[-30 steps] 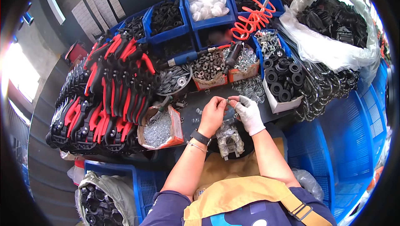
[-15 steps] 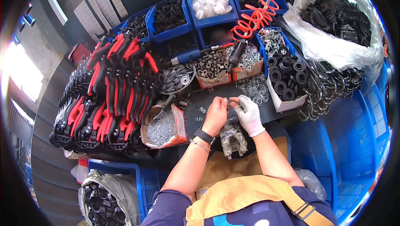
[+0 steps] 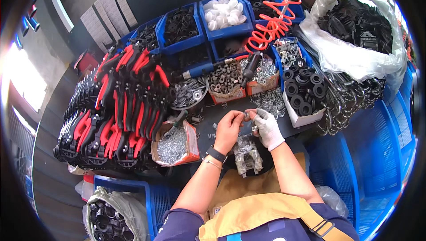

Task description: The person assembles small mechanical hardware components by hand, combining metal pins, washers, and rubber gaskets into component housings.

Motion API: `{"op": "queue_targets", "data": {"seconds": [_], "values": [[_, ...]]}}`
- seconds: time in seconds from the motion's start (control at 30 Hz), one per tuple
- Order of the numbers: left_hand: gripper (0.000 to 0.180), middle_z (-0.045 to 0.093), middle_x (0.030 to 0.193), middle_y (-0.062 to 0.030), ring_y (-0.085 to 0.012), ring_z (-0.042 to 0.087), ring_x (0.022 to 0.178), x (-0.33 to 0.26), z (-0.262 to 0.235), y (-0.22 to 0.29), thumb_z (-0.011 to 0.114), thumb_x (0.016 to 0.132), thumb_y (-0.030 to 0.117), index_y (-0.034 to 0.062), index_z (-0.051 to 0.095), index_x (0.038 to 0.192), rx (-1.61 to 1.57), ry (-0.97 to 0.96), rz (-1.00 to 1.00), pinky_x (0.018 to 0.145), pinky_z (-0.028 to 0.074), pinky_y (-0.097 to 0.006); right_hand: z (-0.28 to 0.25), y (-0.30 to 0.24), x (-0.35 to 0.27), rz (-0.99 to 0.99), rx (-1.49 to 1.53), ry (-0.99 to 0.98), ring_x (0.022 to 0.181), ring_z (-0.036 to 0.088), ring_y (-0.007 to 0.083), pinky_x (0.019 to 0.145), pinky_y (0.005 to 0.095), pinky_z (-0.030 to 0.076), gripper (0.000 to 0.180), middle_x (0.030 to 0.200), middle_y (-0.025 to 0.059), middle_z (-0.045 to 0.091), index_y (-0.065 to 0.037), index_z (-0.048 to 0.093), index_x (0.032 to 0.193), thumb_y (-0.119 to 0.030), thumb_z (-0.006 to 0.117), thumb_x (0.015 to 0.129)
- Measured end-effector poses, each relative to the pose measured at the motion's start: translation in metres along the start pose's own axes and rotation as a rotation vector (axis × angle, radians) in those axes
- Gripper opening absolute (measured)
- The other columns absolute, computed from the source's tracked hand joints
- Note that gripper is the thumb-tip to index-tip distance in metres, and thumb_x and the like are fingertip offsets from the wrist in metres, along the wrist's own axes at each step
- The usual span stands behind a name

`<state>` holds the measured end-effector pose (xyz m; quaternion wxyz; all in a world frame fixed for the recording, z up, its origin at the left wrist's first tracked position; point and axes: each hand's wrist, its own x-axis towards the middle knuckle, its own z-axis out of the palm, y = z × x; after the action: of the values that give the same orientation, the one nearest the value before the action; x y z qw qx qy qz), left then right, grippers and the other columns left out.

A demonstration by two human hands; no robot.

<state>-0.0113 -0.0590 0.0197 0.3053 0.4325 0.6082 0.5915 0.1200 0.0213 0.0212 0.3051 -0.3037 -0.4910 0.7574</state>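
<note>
Hands [image 3: 228, 132] between boxes [image 3: 192, 139], near bench edge [image 3: 290, 131]

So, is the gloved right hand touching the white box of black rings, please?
Apart: the head view shows dark tabletop between the gloved right hand and the white box.

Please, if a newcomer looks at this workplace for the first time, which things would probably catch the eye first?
Probably first the big heap of red-and-black tools on the left of the bench, then the coiled red hose hanging at the upper right of centre. Near the middle, the bare left hand and gloved right hand meet at a small metal piece.
</note>
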Motion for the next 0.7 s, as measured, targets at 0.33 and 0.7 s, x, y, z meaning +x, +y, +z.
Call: {"op": "queue_targets", "data": {"seconds": [0.33,0.7], "values": [[0.013,0.061,0.086,-0.0019,-0.0079,0.054,0.072,0.013,-0.015,-0.001,0.050,0.100,0.017,0.0041,0.053,0.097,-0.304,-0.200,-0.317,0.063,0.044,-0.023,-0.011,0.014,0.006,-0.704,-0.673,-0.005,0.080,0.063,0.0213,0.073,0.0325,0.049,0.021,0.088,0.0102,0.064,-0.001,0.063,0.104,-0.015,0.065,0.088],[0.011,0.060,0.084,-0.0010,-0.0105,0.057,0.075,0.000,0.004,-0.002,0.056,0.097,0.012,0.0015,0.060,0.098,0.189,0.026,0.357,0.070,0.048,-0.025,-0.003,-0.008,-0.003,0.006,0.142,-0.159,0.055,0.046,0.0044,0.047,0.0186,0.037,0.030,0.079,-0.0025,0.057,-0.008,0.062,0.103,-0.037,0.058,0.096]]}}
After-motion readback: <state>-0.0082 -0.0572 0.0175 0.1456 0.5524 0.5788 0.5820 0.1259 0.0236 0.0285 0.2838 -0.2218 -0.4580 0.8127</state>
